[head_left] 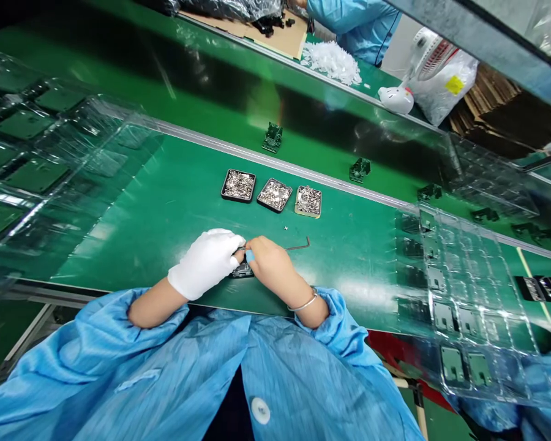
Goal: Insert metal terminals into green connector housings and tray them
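Observation:
My left hand (206,260), in a white glove, is closed at the near middle of the bench. Its fingertips are at a small dark assembly (242,271), mostly covered by both hands. My right hand (272,263), bare with a blue cover on one fingertip, is closed with its fingers pinched against the left fingertips. What is inside this pinch is too small and hidden to name. An L-shaped metal rod like a hex key (299,247) sticks out beyond the right hand; whether it is held or lies on the bench, I cannot tell.
Three small trays, a left one (238,185), a middle one (274,195) and a right one (308,201), hold metal parts beyond my hands. Clear plastic trays (468,306) stand right, more (37,141) left. Green boards (272,137) sit on the belt. A co-worker's blue sleeve (349,15) shows opposite.

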The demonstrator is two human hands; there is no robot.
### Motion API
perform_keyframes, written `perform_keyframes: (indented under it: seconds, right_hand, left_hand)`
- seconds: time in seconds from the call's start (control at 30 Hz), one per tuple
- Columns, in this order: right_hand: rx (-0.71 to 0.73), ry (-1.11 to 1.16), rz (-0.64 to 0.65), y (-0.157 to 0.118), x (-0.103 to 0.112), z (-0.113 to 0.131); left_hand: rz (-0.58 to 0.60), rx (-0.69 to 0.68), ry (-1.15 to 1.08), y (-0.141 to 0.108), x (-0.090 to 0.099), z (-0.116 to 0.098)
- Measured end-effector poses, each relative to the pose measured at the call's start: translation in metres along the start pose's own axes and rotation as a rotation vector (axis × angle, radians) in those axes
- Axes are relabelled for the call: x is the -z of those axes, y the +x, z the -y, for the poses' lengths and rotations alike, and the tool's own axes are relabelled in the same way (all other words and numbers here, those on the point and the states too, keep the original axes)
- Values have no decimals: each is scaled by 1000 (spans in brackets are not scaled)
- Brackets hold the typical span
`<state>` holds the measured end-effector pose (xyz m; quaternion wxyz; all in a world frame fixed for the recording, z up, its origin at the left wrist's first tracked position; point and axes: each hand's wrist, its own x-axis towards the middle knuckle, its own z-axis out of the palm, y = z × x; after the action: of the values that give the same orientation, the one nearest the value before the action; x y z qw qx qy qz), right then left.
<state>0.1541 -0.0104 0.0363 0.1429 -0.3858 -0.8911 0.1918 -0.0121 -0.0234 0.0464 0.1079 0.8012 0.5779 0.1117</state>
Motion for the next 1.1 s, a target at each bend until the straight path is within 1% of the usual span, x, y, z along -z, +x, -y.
perform_keyframes:
  seconds: [0.07,0.13,0.17,0.27,0.33,0.4,0.47,0.53,0.6,0.67,0.8,0.87,0.93,1.1]
  right_hand:
    - [-22,-12,-2,2,0,1]
    - [-73,15,-22,3,1,0]
    - [-115,37,-39,3,1,-3]
    - [-261,94,-58,1,4,-16]
    - [-303,117,-31,-5,8,-29]
    - [-293,125,-26,-12,13,-43]
    - [-233,110,-9,-20,18,-56]
    - [-163,61,58,-27,22,-65]
    - [-134,4,123,-30,22,-68]
    - [-150,4,128,-30,18,-67]
    - [-120,218,112,-26,7,-61]
    - [-119,272,105,-24,3,-59]
    - [-129,267,107,-23,2,-58]
    - [-138,228,160,-22,2,-49]
  left_hand:
    - [8,14,-19,0,-2,2]
    - [4,34,-138,0,-3,8]
    - [-17,58,-223,-1,-4,12]
    - [-101,147,-439,-5,-7,22]
    - [-116,133,-475,-9,-11,25]
    - [-86,62,-451,-14,-18,22]
    - [-37,24,-408,-18,-25,17]
    - [-4,34,-378,-20,-31,13]
    - [8,44,-375,-21,-35,12]
    - [18,46,-385,-21,-37,14]
    - [24,46,-407,-22,-40,22]
    - [7,36,-417,-24,-42,23]
    - [-9,28,-418,-25,-44,23]
    - [-23,24,-412,-26,-43,21]
